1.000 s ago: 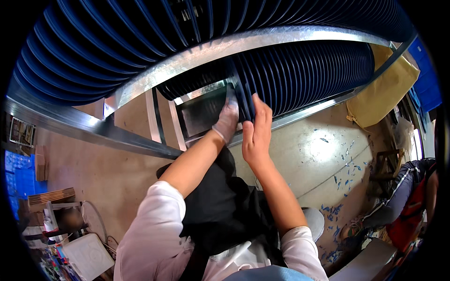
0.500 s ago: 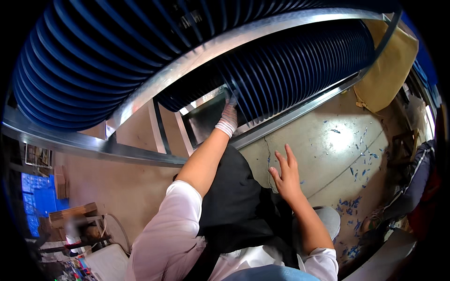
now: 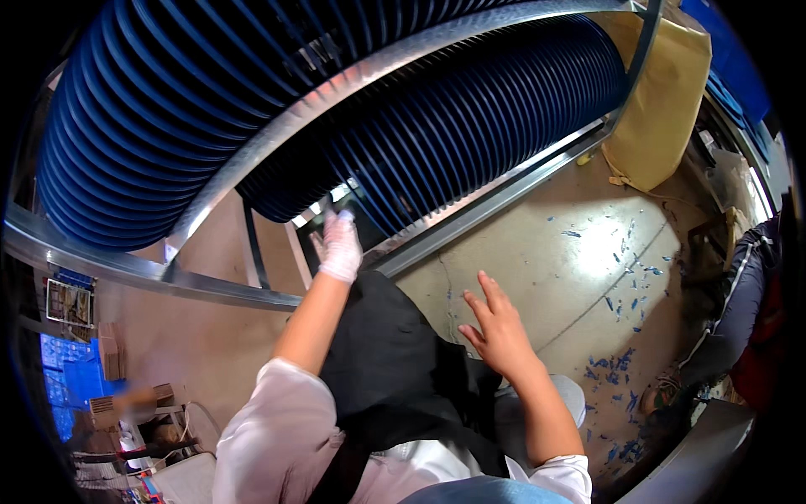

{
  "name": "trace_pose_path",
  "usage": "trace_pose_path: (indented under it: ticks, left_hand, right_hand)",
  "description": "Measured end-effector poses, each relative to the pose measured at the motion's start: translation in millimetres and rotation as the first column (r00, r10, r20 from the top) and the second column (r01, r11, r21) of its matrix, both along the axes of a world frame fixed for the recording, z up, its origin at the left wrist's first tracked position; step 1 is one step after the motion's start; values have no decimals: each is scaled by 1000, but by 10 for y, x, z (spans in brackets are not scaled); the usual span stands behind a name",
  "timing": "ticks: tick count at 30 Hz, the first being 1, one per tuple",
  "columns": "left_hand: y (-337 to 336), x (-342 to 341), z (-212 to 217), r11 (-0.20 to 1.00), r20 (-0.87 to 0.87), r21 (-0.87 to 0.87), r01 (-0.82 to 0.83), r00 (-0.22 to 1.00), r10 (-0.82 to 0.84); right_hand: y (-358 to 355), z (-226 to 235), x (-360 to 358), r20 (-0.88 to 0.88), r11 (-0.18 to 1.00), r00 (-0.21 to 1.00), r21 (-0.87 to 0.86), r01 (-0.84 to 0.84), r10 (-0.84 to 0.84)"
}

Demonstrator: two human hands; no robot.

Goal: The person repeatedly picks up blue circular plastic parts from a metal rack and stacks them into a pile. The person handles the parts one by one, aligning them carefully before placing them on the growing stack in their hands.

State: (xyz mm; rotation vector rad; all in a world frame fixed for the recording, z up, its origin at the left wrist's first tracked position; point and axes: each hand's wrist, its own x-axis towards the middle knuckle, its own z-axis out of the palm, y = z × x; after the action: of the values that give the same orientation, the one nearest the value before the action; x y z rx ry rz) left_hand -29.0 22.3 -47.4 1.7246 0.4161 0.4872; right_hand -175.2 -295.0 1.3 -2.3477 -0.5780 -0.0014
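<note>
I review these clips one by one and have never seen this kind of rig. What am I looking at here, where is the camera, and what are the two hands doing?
The camera sits on a person's head and looks down with a fisheye lens, so straight edges bend. The left hand, in a white glove, reaches up to the dark blue ribbed bellows by the metal frame; whether it grips anything is hidden. The bare right hand hangs open over the speckled concrete floor, holding nothing. A tan sack stands behind.

White short sleeves, a black apron, a white glove on the left hand (image 3: 340,246), right hand (image 3: 497,330) bare
</note>
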Motion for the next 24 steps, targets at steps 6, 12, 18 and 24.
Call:
trace_pose_path:
  ticks: [6,12,18,24]
  left_hand:
    - [-340,-1236,972,218,-439,774,594,752,-492]
    - [-186,-1100,392,35,-525,682,731,522,-672]
    - [-648,66,-176,-323,-601,612,722,159,-783]
    - [-1241,-192,161,-313,-651,666,677,323,-687]
  right_hand:
    - [-1138,171,-541,-244,981,970,-185,-67,20]
    - [-1393,-153,-780,-279,999,960,-43,7,-18]
    - [-1613,-127,-1300,22,840,848,-127,528,-530]
    - [-2687,654,-2374,614,266,381,-273,924,-691]
